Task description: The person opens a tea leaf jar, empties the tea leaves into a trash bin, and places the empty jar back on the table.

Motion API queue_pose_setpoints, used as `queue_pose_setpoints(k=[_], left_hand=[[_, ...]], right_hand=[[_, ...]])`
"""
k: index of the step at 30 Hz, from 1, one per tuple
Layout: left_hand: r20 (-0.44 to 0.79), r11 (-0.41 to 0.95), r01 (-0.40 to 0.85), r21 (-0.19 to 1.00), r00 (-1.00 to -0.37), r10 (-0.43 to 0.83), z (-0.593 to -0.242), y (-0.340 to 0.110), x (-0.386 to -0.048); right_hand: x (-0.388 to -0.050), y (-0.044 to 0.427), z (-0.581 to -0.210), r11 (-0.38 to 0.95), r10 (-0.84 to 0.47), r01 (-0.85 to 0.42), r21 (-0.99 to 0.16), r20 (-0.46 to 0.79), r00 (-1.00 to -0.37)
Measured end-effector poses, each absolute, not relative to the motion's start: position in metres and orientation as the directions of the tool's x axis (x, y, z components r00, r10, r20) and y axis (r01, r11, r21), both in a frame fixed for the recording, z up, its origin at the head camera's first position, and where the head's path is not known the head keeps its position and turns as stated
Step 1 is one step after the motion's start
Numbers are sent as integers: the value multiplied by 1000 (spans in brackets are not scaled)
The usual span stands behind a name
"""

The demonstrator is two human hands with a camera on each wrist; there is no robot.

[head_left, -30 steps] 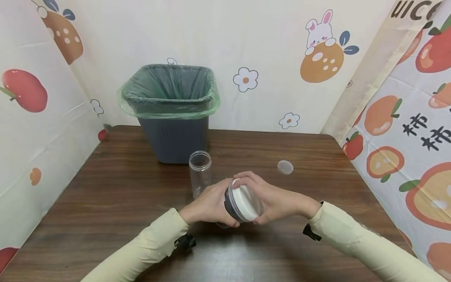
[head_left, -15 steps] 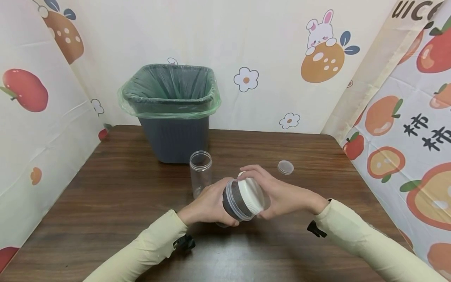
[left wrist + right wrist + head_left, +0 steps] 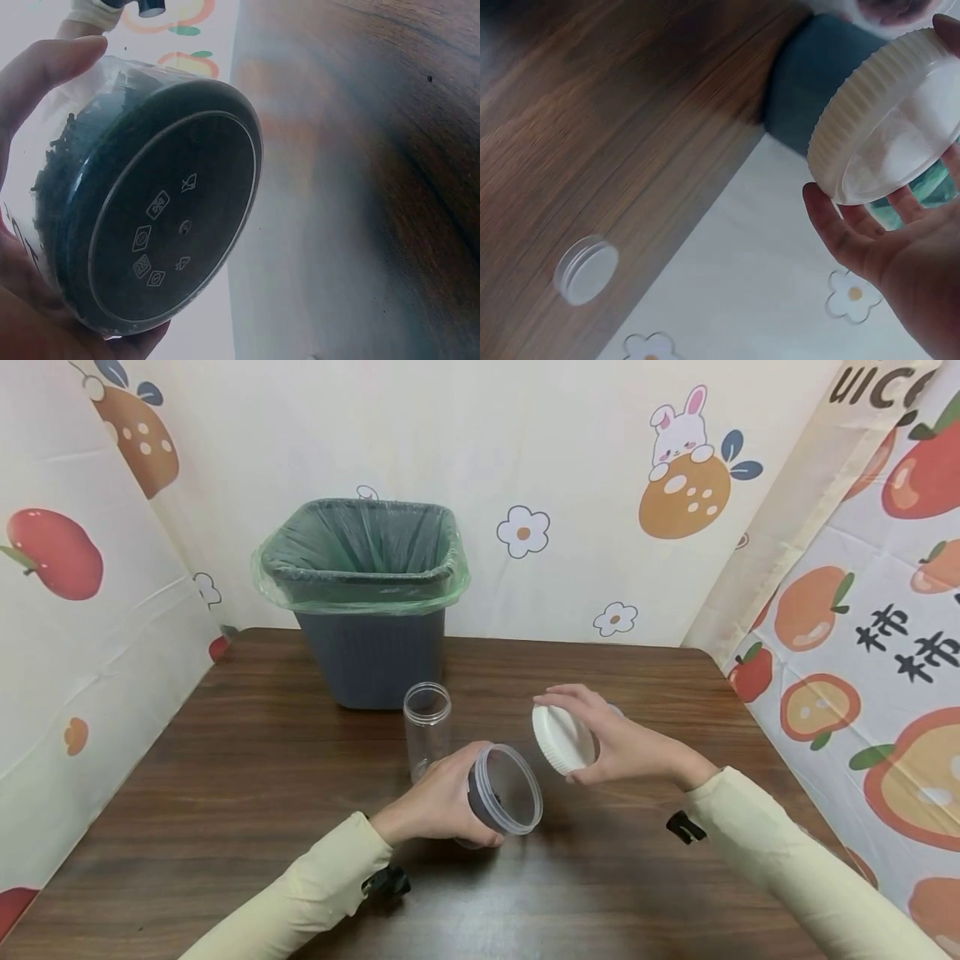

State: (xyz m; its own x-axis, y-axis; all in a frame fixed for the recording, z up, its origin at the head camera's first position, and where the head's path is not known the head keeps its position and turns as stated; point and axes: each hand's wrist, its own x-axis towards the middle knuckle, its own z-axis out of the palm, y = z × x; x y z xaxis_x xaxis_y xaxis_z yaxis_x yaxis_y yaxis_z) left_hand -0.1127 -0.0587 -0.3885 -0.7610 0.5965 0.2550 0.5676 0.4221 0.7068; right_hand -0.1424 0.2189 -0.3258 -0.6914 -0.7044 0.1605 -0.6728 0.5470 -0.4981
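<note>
- And the left hand (image 3: 442, 797) has the wide clear jar (image 3: 487, 810), lying right within its grasp: thumb across the near side, fingers spread wide around the other, curled against the wall.
- The jar tips over in that grip, uncovered mouth facing the right fingers, dark contents showing through its wall; the left wrist view catches its base, stamped with small symbols.
- Over to the right hand (image 3: 626, 752), and it has the white lid (image 3: 561, 741), ribbed rim held between thumb and fingertips, the hand spread about as wide as the lid itself.
- There's a gap between lid and jar, the lid just beside the rim on the right fingers' side!
- Just beyond the left fingers stands a tall clear bottle (image 3: 427, 735), upright, its foot partly hidden by the hand; whether the knuckles touch it, I cannot tell.
- Past the right hand, a small round cap (image 3: 586, 270) lies on the brown table (image 3: 225, 760), almost hidden behind the knuckles in the head view.
- Farther beyond the left fingers, the dark bin (image 3: 371, 652) wears its green liner (image 3: 360, 597).
- The count: one jar, one white lid, one bottle, one small cap, one bin, two hands.
</note>
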Motion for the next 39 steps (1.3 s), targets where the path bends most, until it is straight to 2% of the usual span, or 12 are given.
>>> queue_pose_setpoints(k=[10, 21, 27, 39], left_hand=[[258, 425, 568, 705, -763, 593, -390, -62, -110], [254, 409, 566, 716, -757, 602, -388, -64, -108], [263, 408, 577, 708, -750, 606, -387, -62, -109], [245, 404, 565, 719, -751, 614, -389, -61, -109]], right_hand=[[-173, 237, -342, 653, -627, -624, -430, 156, -763], [-213, 245, -365, 707, -548, -521, -478, 94, -831], [-231, 242, -375, 758, -502, -435, -486, -9, -865], [-254, 233, -400, 808, -477, -395, -436, -92, -874]])
